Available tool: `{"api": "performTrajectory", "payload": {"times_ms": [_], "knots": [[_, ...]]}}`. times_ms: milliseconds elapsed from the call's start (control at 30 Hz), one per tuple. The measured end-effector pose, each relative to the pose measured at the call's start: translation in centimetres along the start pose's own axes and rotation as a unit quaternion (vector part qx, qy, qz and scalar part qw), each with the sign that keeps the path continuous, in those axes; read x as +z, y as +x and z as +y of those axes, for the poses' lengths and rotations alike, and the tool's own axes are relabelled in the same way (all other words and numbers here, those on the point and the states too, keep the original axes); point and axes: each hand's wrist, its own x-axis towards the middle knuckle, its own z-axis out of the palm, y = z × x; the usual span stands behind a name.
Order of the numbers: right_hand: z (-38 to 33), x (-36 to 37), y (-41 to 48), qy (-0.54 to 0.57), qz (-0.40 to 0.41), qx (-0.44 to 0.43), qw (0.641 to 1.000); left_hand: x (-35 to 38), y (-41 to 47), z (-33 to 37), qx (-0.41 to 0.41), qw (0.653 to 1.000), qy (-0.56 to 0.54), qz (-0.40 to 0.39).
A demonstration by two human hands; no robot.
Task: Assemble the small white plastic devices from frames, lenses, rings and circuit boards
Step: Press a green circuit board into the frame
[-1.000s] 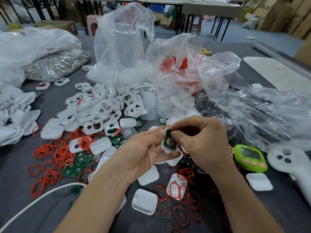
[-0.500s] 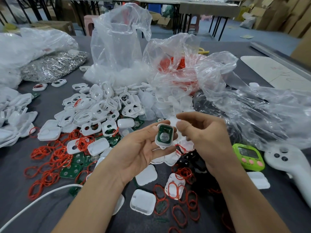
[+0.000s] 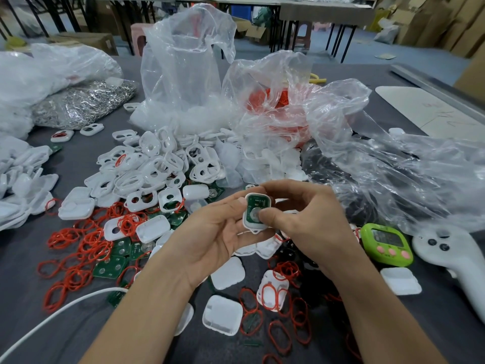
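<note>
Board-seating step, by the look of it: the white frame sits btwn both hands w/ the green circuit board lying inside it, face toward the camera. The left hand is palm-up, fingers curled behind the frame and thumb on its upper-left edge, so that grip is closed round the part and carries it. The right hand comes in from the opposite side, knuckles up, index finger hooked over the frame's top edge and thumb pad pressed on the round silver contact in the board's lower half: a pinch closed on frame + board together. Both wrists are off the bench, w/ the part held above it. Can't tell if the board is fully home, as the thumb hides part of it. Next move prob. calls for even thumb pressure till the board sits flush, then freeing the right hand for the next piece. Red rings lie below-left of the grip, and white covers lie under the forearms, nearer the person. The left grip is best used as the fixture, since a slack hold could let the loose board tip out.
</note>
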Motion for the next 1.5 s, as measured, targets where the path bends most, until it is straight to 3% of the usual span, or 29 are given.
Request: {"api": "performTrajectory", "payload": {"times_ms": [233, 367, 767, 1167, 1333, 1500], "knots": [[0.5, 0.7, 0.2, 0.096, -0.039, 0.060, 0.993, 0.1, 0.0, -0.1, 0.009, 1.000, -0.004, 0.002], [0.8, 1.3, 0.2, 0.147, -0.022, 0.100, 0.984, 0.0, 0.2, -0.2, 0.019, 1.000, -0.022, -0.007], [0.6, 1.3, 0.3, 0.156, 0.014, 0.114, 0.981, 0.3, 0.8, -1.4, 0.112, 0.984, 0.129, 0.055], [0.8, 2.1, -0.1, 0.079, 0.054, 0.045, 0.994, 0.3, 0.5, -1.5, 0.113, 0.981, 0.154, 0.047], [0.9, 2.2, 0.1, 0.105, 0.052, 0.070, 0.991, 0.4, 0.4, -1.3, 0.098, 0.983, 0.144, 0.059], [1.1, 2.4, 0.2, 0.168, 0.008, 0.102, 0.980, 0.5, 0.6, -1.3, 0.101, 0.978, 0.135, 0.122]]}}
